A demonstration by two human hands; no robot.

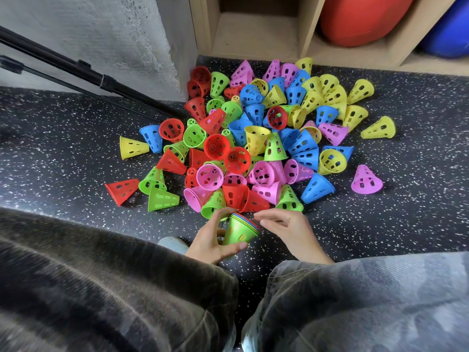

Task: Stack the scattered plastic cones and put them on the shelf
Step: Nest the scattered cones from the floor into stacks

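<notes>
Here a short stack of cones (240, 231), green outermost, sits low and near, grasped in the left hand (212, 238). The right hand (288, 228) hovers just beside its rim, fingers loose, holding nothing. Beyond lies the scattered pile (253, 138) on the speckled floor (406, 199), with the shelf (253, 39) at the far side.

You've got a pile of cones (253, 133) in thin molded plastic w/ punched holes, smooth, slight sheen on the rims. The nested stack (239, 231) in your left hand (212, 240) looks the same: smooth green plastic outside, colored rims showing at its wide end. Floor (406, 212) is dark rubber-type matting, matt, grainy, w/ white flecks. At 12 o'clock, the shelf (256, 34) looks like pale wood-grain board, matt, smooth. At 1 o'clock in it, a red ball (360, 19) and blue ball (449, 34), smooth, faint gloss. At 10 o'clock, wall (101, 34) is rough grey plaster or concrete; black poles (76, 69) look like matt metal. Your trousers (355, 301): woven cloth, denim-like, washed.
</notes>
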